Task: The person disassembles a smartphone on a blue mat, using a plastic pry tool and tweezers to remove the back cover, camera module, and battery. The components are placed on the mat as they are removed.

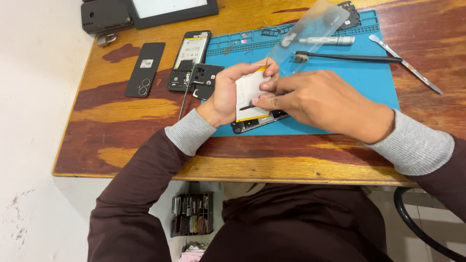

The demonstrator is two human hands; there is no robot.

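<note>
A flat white battery with a yellow edge [248, 99] sits upright between the two hands, above a dark opened phone body [257, 121] that lies on the blue work mat [359, 82]. The left hand [228, 92] wraps around the battery's left side, fingers curled over its top edge. The right hand [315, 99] comes in from the other side, its thumb and forefinger pinched close together against the battery's face, on a thin dark strip there.

Just left of the left hand lie a small black cover piece [206, 80], a second opened phone [190, 60] and, farther out, a black back cover [144, 69]. Beyond the right hand rest a black brush [347, 57], a clear plastic sheet [313, 31], a silver screwdriver [325, 40] and metal tweezers [405, 64], all on the wooden tabletop [291, 165].
</note>
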